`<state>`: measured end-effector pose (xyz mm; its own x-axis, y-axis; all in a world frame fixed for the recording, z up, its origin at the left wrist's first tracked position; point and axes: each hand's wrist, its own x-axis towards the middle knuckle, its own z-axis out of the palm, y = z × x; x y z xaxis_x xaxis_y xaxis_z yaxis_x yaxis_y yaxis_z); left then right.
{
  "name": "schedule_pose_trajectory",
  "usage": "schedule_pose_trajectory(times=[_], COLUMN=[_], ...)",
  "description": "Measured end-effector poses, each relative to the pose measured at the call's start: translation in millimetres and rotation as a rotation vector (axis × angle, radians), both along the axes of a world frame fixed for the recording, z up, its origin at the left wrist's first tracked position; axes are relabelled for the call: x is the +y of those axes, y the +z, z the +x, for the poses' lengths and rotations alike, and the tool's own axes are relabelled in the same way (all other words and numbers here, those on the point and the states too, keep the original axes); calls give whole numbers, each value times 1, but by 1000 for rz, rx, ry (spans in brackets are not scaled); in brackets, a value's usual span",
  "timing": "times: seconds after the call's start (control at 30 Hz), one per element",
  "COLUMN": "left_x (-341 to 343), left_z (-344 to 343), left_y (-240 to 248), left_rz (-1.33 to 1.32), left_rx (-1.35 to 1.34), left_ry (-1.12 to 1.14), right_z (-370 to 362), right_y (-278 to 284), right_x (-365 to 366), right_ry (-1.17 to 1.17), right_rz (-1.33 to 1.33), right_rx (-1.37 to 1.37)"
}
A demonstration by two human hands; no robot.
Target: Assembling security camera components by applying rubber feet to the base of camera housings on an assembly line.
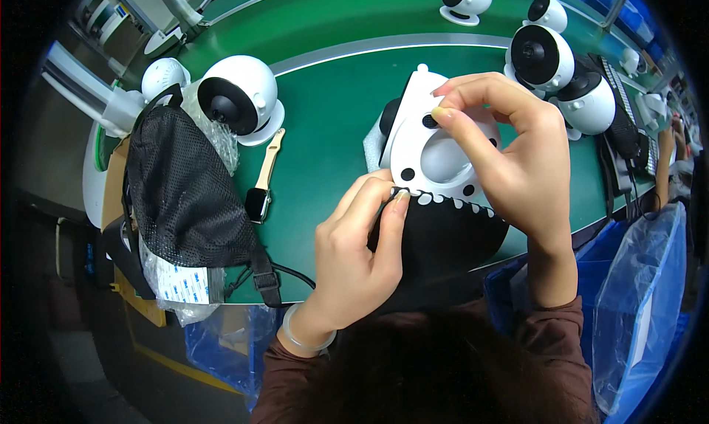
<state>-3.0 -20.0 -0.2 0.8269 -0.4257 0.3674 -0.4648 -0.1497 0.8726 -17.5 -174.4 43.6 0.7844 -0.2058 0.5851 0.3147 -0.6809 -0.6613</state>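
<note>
A white plastic camera base plate (436, 154) with black holes lies tilted in front of me over the green bench. My right hand (509, 154) reaches over its top, fingertips pinched at a small black round spot near the upper middle of the plate. My left hand (358, 250) holds a black sheet (443, 243) carrying a row of small white round pads, fingers pinching its top edge beside the plate's lower left corner. A clear bangle sits on my left wrist.
A round white camera with a black face (240, 103) stands at the left, and several more (543, 59) stand at the back right. A wristwatch with a tan strap (262, 184) lies on the green mat. A black mesh bag (185, 191) hangs over the bench's left edge. Blue bins with clear plastic liners (635, 298) sit below.
</note>
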Motion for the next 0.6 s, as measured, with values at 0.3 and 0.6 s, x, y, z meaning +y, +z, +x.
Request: schedule_pose_trajectory(times=[0.3, 0.6], left_x=[-2, 0], left_z=[1, 3], left_y=[-2, -3], left_rz=[-11, -56], left_rx=[-51, -32], left_ry=[-7, -31], right_z=[1, 19], right_y=[-3, 13], right_x=[3, -25], right_ry=[-58, 340], right_rz=[-78, -3], right_rx=[-56, 347])
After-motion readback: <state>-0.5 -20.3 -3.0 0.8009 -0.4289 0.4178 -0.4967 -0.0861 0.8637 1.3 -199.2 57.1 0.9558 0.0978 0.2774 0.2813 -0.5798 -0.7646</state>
